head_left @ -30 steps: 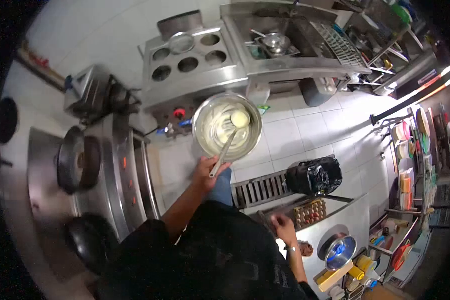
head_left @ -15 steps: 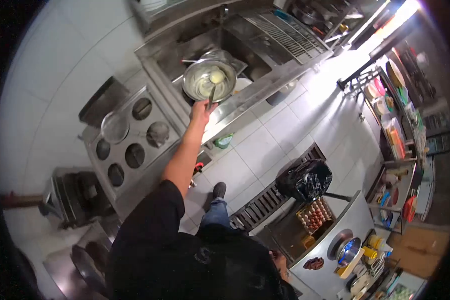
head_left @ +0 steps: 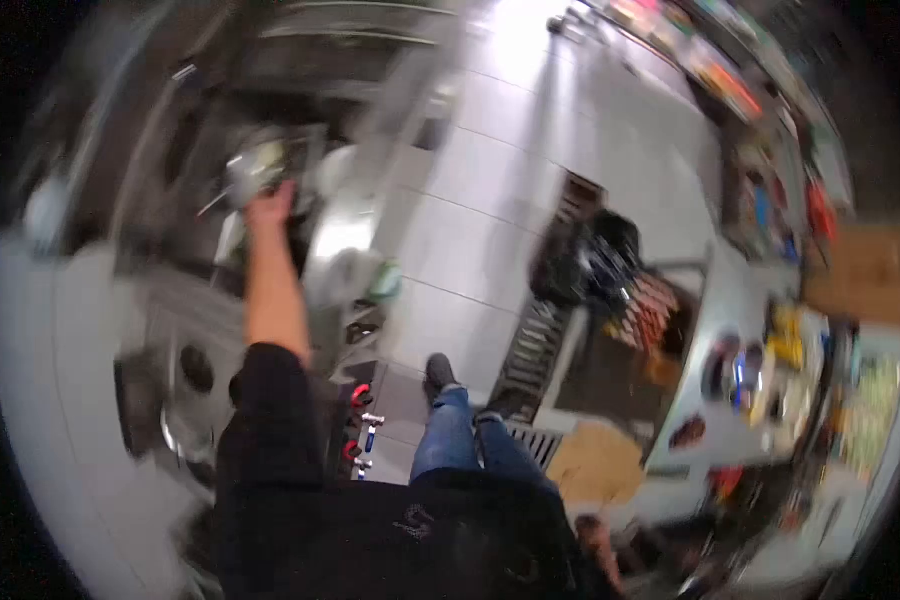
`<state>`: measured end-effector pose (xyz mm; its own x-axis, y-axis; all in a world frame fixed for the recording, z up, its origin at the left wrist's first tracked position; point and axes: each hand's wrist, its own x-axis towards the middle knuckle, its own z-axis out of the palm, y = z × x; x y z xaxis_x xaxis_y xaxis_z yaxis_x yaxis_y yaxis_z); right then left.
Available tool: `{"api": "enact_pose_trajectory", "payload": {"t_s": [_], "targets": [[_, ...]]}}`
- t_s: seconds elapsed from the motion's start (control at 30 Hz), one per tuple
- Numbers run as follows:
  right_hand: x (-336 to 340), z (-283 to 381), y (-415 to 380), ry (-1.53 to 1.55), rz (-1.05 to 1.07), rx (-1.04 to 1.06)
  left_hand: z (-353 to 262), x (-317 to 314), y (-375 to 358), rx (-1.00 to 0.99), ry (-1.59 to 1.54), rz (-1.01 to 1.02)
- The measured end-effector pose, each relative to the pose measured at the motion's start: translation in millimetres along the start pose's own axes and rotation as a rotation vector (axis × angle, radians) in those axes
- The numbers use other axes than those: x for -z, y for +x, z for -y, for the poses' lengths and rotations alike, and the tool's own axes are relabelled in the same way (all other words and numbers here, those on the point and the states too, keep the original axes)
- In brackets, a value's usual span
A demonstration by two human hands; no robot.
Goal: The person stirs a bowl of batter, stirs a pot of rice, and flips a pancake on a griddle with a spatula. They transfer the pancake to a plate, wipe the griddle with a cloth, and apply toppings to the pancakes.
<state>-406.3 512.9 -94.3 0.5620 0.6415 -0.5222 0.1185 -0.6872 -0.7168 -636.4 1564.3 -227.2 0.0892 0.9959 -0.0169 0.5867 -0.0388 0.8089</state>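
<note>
My left hand (head_left: 270,208) reaches out over the sink (head_left: 225,235) at the upper left, smeared by motion. It is closed on the handle end of a ladle, whose pale yellowish bowl (head_left: 270,155) shows just beyond the fingers. Around the ladle lies a shiny metal mixing bowl (head_left: 240,172), badly blurred, inside the sink. Low in the view, my right hand (head_left: 592,535) hangs beside my body, near a tan flat piece (head_left: 597,462); its fingers are too blurred to read.
Left of my arm is a stove top (head_left: 195,370) with a strainer (head_left: 183,425). Red-handled valves (head_left: 360,396) line the front edge. A black bin bag (head_left: 600,255) stands by the floor grate (head_left: 535,345), near egg trays (head_left: 650,312). At right is a steel table (head_left: 715,300).
The camera has swung to the right, so the sink and my left hand now appear farther left. The floor, my legs and the valves show more. Everything is more blurred.
</note>
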Motion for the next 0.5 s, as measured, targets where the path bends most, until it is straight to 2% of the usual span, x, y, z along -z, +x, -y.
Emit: {"api": "enact_pose_trajectory", "payload": {"t_s": [0.03,0.07,0.1,0.13,0.17,0.2,0.23,0.3,0.37,0.47,0.5], "targets": [[-7.0,5.0,-2.8,0.117,0.002,0.002,-0.3,5.5,11.6,0.078,0.073,0.039],[-13.5,11.6,-6.2,0.249,-0.007,0.03,22.6,6.3,40.9,0.282,-0.687,0.138],[-21.3,18.0,-12.2,0.375,-0.023,0.053,44.6,6.5,68.5,0.578,-1.408,0.082],[-32.7,18.5,-18.2,0.482,-0.058,0.102,-9.7,14.0,42.4,0.561,-1.083,-0.046],[-29.0,37.0,-13.9,0.326,-0.055,-0.14,5.7,16.9,51.6,0.638,-1.387,-0.04],[-24.8,65.6,-7.1,0.175,-0.013,-0.377,20.4,18.2,58.5,0.652,-1.509,-0.004],[-20.2,121.7,15.3,-0.289,0.006,-0.601,17.6,21.6,53.7,0.641,-1.499,0.031],[-18.6,125.8,31.1,-0.347,-0.012,-0.554,-91.0,27.9,-19.0,0.55,-1.31,0.009],[-10.7,123.8,49.9,-0.405,-0.086,-0.566,-31.7,31.4,14.1,0.657,-1.355,0.062],[15.9,113.1,77.4,-0.371,-0.388,-0.465,-10.6,40.6,20.7,0.762,-1.353,0.012],[35.5,134.1,93.1,-0.417,-0.496,-0.458,-21.9,46.5,13.2,0.751,-1.356,0.009]]}}
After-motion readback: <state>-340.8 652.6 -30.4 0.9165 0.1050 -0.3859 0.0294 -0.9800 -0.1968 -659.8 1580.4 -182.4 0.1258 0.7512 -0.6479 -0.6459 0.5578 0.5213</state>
